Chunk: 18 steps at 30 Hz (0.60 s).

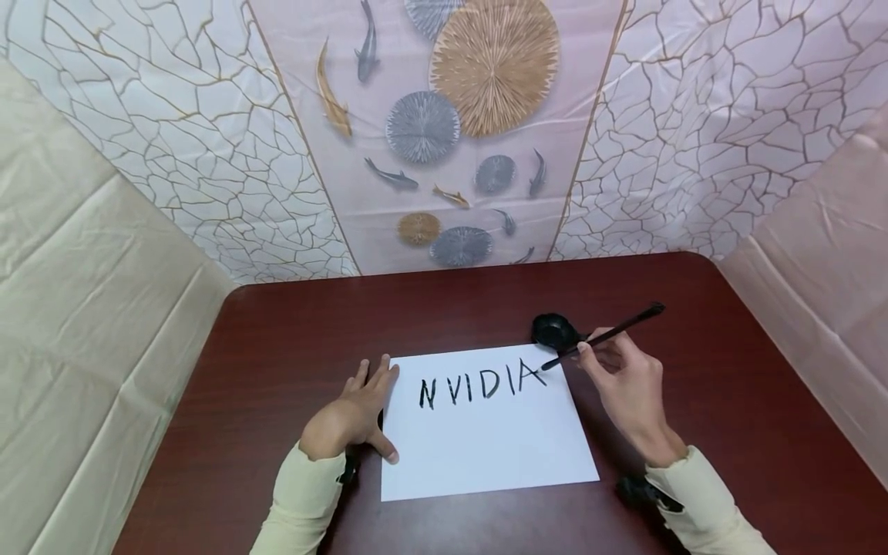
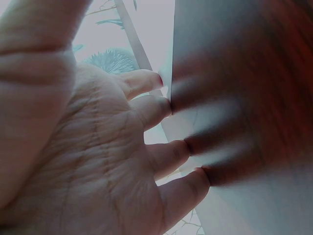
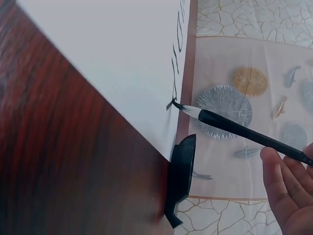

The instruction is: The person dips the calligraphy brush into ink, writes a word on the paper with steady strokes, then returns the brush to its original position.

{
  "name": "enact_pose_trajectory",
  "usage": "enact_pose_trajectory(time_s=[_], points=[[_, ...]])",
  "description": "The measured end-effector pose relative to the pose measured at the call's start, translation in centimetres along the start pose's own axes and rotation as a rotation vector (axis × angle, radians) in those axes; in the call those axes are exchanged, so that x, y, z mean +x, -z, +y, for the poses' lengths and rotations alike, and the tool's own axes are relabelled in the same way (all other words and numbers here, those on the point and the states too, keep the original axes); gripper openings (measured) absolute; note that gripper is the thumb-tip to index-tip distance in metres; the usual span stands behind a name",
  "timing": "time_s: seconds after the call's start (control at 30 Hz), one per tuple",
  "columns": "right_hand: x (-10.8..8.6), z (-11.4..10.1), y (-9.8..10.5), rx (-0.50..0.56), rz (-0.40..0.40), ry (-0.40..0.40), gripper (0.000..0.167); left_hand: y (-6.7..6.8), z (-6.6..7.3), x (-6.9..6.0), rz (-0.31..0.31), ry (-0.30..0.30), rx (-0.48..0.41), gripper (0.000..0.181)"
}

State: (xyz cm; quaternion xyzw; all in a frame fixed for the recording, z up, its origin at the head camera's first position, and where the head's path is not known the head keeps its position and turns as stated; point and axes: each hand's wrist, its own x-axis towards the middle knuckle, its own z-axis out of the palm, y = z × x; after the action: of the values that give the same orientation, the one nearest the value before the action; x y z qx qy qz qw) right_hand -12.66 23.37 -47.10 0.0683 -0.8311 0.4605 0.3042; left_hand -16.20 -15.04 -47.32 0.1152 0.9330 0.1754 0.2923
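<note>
A white sheet of paper point(image 1: 486, 455) lies on the table, with "NVIDIA" in black brush strokes across its upper half. My right hand point(image 1: 627, 393) pinches a black-handled ink brush point(image 1: 617, 330) near its middle. The brush's dark tip point(image 3: 179, 105) touches the paper at the final A, as the right wrist view shows. My left hand point(image 1: 357, 412) rests at the paper's left edge with spread fingers, its thumb on the sheet. In the left wrist view the fingertips point(image 2: 195, 181) press on the table and the paper's edge. A small black ink dish point(image 1: 553, 330) stands at the paper's top right corner.
The dark red wooden table point(image 1: 291, 324) has rounded far corners. Behind it hangs a patterned cloth point(image 1: 458, 193), and plain beige cloth point(image 1: 76, 293) hangs at the sides. Black wrist straps show at both cuffs.
</note>
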Motion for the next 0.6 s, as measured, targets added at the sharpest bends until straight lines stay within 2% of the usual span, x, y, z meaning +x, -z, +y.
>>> enact_pose_trajectory(time_s=[0.27, 0.4, 0.6], points=[[1.5, -1.4, 1.9, 0.017, 0.071, 0.071, 0.016, 0.1, 0.1, 0.1, 0.008, -0.017, 0.011, 0.148], [3.1, -2.6, 3.4, -0.062, 0.089, 0.082, 0.015, 0.2, 0.2, 0.0, 0.008, -0.016, 0.011, 0.148], [6.0, -3.3, 5.0, -0.159, 0.013, 0.059, 0.016, 0.1, 0.3, -0.1, 0.007, 0.0, 0.003, 0.148]])
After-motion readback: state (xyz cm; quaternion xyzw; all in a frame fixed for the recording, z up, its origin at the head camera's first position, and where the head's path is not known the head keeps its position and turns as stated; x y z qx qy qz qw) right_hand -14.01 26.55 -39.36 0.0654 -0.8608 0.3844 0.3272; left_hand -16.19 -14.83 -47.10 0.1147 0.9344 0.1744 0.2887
